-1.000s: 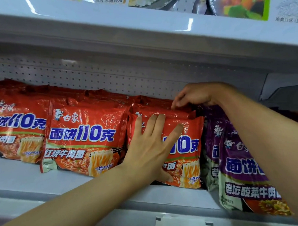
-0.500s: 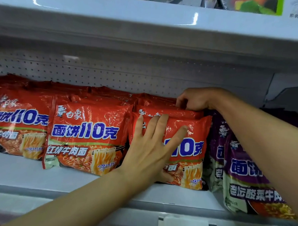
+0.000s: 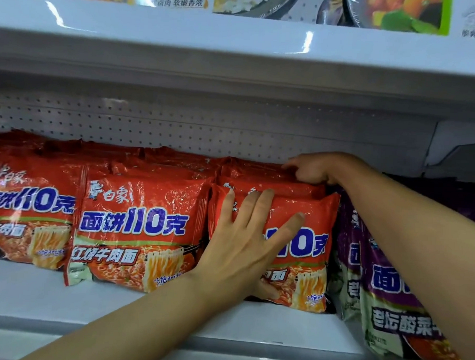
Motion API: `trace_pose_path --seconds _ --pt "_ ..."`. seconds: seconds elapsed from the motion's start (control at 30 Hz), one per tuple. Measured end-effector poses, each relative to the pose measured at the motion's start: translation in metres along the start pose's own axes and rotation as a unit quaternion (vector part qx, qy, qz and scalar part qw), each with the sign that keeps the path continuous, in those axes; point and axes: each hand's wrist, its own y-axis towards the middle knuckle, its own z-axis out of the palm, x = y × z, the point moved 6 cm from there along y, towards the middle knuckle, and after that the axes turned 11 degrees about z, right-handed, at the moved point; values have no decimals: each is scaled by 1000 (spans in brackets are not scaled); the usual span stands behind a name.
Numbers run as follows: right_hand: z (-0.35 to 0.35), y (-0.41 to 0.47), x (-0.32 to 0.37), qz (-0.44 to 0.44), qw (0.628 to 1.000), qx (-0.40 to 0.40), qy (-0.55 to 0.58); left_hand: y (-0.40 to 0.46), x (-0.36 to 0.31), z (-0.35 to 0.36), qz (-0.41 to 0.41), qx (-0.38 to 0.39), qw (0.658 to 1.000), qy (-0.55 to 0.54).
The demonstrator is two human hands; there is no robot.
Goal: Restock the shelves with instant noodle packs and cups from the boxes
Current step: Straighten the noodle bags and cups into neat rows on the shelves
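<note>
Red instant noodle packs stand in rows on a white shelf [image 3: 62,300]. My left hand [image 3: 244,242] lies flat, fingers spread, against the front of the rightmost red pack [image 3: 306,253]. My right hand [image 3: 313,169] reaches over the top of that row, its fingers curled down onto the upper edges of the red packs behind [image 3: 258,170]. Another red pack [image 3: 136,230] stands just left of it. Purple noodle packs [image 3: 386,289] stand to the right, partly behind my right forearm.
An upper shelf edge [image 3: 236,46] overhangs closely, carrying boxed meals [image 3: 396,12]. A perforated back panel [image 3: 179,125] closes the shelf behind the packs. More red packs [image 3: 25,211] fill the left. A white strip of shelf lies bare in front of them.
My right hand has slid lower and rightward onto the tops of the rear red packs. My left hand keeps pressing the front pack. The view has drifted slightly.
</note>
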Motion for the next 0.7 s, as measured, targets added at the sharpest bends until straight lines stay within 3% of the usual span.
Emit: trace_pose_path --seconds 0.17,0.33,0.5,0.7 --pt "0 4 -10 2 999 21 49 -1 -2 -4 1 -6 1000 -4" --pt "-10 2 -9 9 996 -86 4 -11 -2 -12 -6 -29 999 -15" --pt "-11 15 -1 34 989 -131 -64 -19 0 -6 -9 -13 1000 -5" --pt "-12 17 -6 70 980 -181 -44 -17 4 1 5 -19 1000 2"
